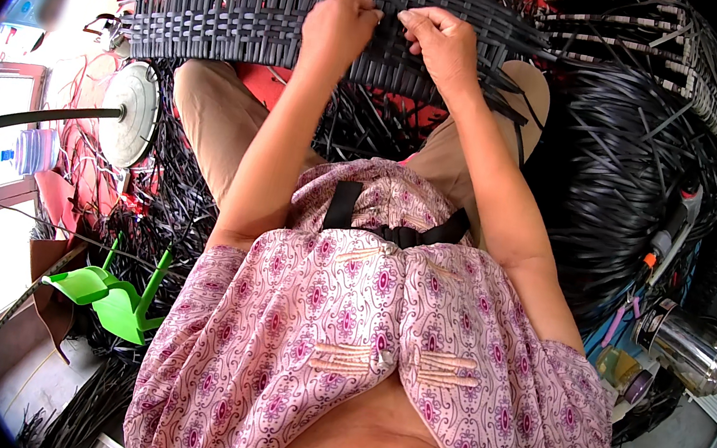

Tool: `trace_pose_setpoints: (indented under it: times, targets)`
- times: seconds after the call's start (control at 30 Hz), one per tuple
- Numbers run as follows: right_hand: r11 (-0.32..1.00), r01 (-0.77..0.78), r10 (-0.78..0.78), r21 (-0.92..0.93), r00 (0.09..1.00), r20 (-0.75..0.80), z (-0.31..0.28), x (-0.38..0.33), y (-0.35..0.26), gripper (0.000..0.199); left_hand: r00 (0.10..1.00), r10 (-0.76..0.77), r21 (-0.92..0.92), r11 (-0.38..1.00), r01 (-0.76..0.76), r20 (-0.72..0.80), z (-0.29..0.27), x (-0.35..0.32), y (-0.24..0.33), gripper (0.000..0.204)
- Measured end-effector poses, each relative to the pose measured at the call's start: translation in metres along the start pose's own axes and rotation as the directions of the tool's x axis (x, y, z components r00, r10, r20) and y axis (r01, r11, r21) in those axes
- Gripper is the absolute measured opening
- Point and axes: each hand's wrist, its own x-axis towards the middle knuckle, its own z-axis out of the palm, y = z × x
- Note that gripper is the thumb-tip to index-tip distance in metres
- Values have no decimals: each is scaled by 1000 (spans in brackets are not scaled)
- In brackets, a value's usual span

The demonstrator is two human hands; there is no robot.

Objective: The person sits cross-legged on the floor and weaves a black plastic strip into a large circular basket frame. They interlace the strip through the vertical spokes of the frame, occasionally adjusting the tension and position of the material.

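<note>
Across my knees lies a long curved panel point(223, 17) woven from flat black strips, with open gaps in its weave. My left hand point(342, 31) is closed over the middle of the panel, its thumb and fingers pinched together. A short gap to the right, my right hand point(442, 43) is also closed, thumb against forefinger, above the weave. Whatever the fingertips grip is too small or hidden to make out. Loose black strip ends point(520, 118) hang by my right knee.
A large heap of black strips point(602, 185) lies at the right, below another woven frame point(667, 47). Farther down are a steel flask point(694, 349) and a jar point(626, 373). At the left are a round grey-white disc point(129, 114) and a bright green plastic object point(120, 305).
</note>
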Motion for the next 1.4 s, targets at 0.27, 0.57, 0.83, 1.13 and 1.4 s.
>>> trace_pose_setpoints:
  times: [0.27,0.57,0.83,1.13,1.4]
  targets:
    - [995,-34,28,-92,997,-65,7,-1,0,21,1000,-7,248,969,7,0,15,4,10,31]
    - [916,-3,-4,-401,1000,-18,9,13,9,22,998,-11,100,995,18,-69,24,4,-1,30]
    - [707,80,-16,-703,995,97,19,28,-1,19,997,53,62,997,-50,-61,26,7,-10,28]
    - [619,192,-94,-761,981,172,20,38,-1,19,991,131,-12,991,-131,27,11,13,-23,26]
    - [524,248,-207,-815,965,160,32,29,-2,19,983,-115,-303,940,154,142,-3,11,-25,18]
